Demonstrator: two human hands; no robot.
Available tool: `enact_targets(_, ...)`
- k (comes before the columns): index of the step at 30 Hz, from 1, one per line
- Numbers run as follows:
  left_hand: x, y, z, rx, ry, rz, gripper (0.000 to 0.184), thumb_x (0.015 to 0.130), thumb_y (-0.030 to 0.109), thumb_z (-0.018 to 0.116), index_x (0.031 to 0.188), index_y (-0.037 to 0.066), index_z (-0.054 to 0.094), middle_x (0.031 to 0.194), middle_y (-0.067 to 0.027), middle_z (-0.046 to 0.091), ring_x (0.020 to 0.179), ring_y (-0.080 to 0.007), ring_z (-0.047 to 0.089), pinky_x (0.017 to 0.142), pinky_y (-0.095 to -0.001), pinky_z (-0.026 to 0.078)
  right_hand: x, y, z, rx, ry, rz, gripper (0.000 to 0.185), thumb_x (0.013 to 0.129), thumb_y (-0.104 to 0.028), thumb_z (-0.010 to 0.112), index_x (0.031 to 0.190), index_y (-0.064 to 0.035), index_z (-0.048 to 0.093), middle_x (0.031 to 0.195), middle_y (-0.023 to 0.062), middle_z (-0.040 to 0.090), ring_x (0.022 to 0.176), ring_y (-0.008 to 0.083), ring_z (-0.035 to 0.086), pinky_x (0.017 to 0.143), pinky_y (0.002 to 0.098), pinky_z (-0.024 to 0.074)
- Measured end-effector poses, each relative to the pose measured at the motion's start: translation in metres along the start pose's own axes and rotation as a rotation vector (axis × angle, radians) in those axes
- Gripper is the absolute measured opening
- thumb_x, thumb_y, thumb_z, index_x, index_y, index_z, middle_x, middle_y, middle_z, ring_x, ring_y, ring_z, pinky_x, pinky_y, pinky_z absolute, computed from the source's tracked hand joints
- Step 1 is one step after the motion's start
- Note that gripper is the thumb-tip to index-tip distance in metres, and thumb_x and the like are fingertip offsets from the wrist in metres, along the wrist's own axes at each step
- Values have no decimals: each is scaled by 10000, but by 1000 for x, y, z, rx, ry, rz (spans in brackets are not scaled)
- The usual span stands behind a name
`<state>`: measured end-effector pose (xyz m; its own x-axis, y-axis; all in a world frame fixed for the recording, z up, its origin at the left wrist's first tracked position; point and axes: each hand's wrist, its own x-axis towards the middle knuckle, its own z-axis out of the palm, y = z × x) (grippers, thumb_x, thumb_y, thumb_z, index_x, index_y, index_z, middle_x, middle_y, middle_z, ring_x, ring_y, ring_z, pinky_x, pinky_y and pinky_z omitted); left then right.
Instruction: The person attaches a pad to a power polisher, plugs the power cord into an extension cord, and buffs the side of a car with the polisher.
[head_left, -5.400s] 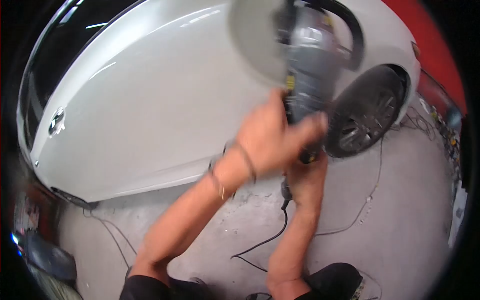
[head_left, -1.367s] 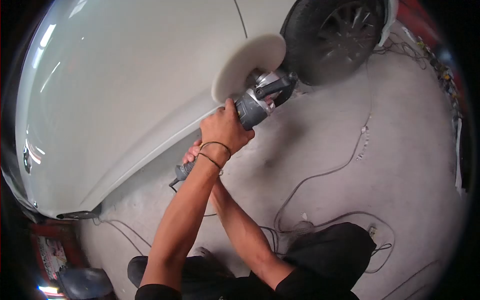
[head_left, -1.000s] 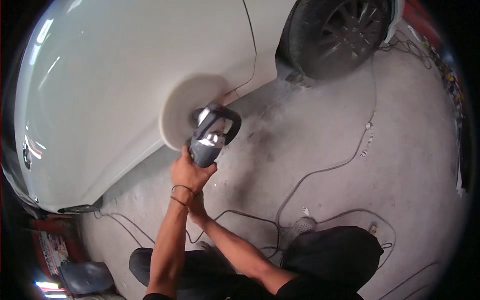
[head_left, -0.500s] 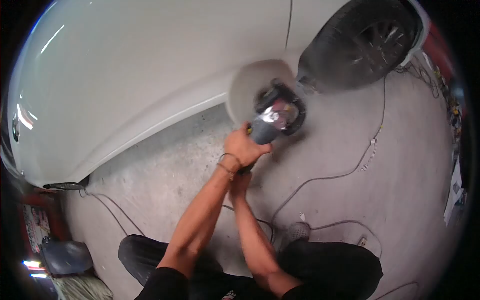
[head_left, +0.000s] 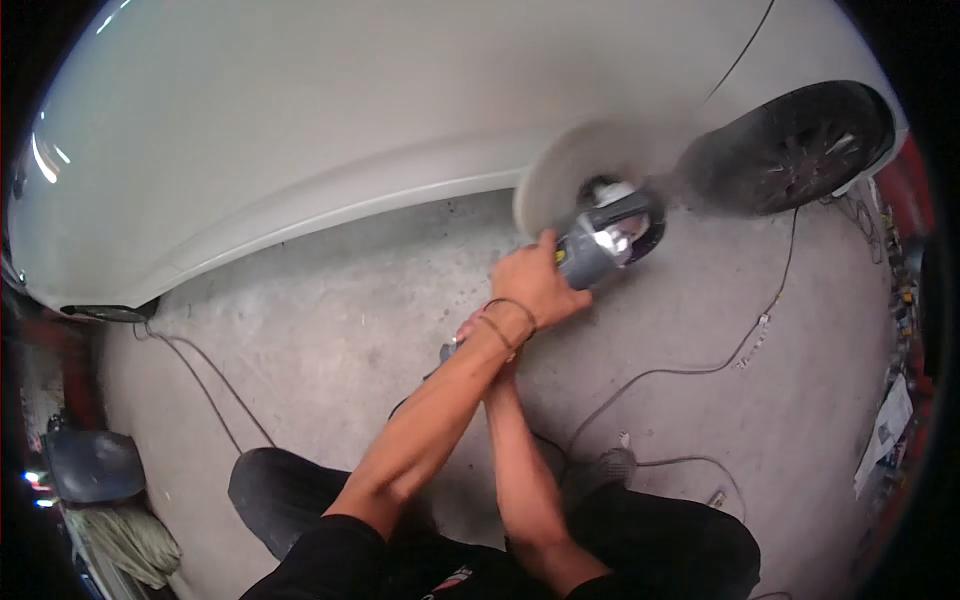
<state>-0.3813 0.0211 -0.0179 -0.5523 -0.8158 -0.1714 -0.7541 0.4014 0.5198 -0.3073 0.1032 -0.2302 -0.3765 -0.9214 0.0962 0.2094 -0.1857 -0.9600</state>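
A grey power polisher with a large round pale pad is at the lower edge of a white car panel; the pad is blurred. My left hand is wrapped round the polisher's body behind its black loop handle. Behind it, my right hand grips the rear of the polisher, partly hidden by my left forearm. The pad's near side overlaps the sill just left of the wheel; exact contact cannot be made out.
A dark wheel stands to the right. Cables run over the grey floor. At the lower left are a dark rounded object and a crumpled greenish cloth. White paper lies at the right edge.
The polisher, held by both my hands, has shifted right in view. The view has turned too, with the wheel now lower and farther right. Part of my right hand shows again.
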Motion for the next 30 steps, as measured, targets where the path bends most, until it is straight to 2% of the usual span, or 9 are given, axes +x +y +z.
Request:
enact_targets(3,-38,-56,-8,-37,113,-135,986,650,541,887,1399,-35,603,1118,-270,775,1056,-431,763,959,-485,609,-36,24,55,-258,401,96,414,1090,-352,607,1373,-54,561,1252,85,674,1158,214,650,1049,448,534)
enact_targets(5,-67,-97,-16,-60,202,-213,1023,646,555,903,1403,-65,604,1147,-285,777,1064,-399,777,970,-456,609,-51,78,90,1003,384,355,318,1040,-268,702,1255,-42,641,1228,74,728,1102,176,693,957,387,574)
enact_targets(6,-80,-126,-16,-72,246,-252,1009,649,544,917,1382,-80,613,1150,-287,779,1051,-377,788,962,-437,613,-72,132,106,273,275,249,295,956,-218,797,1138,-6,704,1115,70,786,993,160,731,852,352,585)
enact_targets(8,-105,-188,-11,-273,347,-256,887,676,429,956,1319,-93,637,1122,-254,790,978,-304,792,908,-407,620,-69,6,112,-123,94,514,322,901,-213,843,1099,17,735,1004,78,806,944,159,733,832,368,584)
enact_targets(11,-138,-247,-24,-562,507,-253,660,733,292,961,1209,-61,672,1003,-158,781,878,-232,753,809,-393,620,-76,-14,146,-114,51,493,347,852,-205,859,1117,-4,760,978,180,810,987,186,766,853,383,583)
enact_targets(16,-155,-296,-24,-898,691,-243,397,862,198,892,1118,-30,693,917,-106,756,752,-209,738,720,-359,608,-64,-18,159,-331,-53,439,426,775,-241,862,1111,-16,732,999,265,787,998,479,763,853,524,593)
enact_targets(22,-140,-273,0,-846,618,-174,484,812,247,939,1125,-29,695,969,-103,761,800,-190,729,741,-349,606,-69,-13,142,-287,65,393,388,795,-167,847,1127,-7,727,964,211,794,946,376,795,829,471,595)
enact_targets(24,-125,-234,8,-785,493,-166,596,764,280,973,1174,-35,676,1006,-101,768,863,-181,728,789,-359,610,-74,-5,117,-196,184,319,328,832,-128,826,1105,17,720,933,158,792,902,254,771,795,423,584)
enact_targets(30,-60,-119,25,-173,216,-125,1000,653,562,894,1387,-48,597,1088,-300,770,1040,-474,754,932,-505,606,-48,32,52,-34,433,278,243,919,-139,799,1098,2,714,992,44,765,935,150,696,808,358,565)
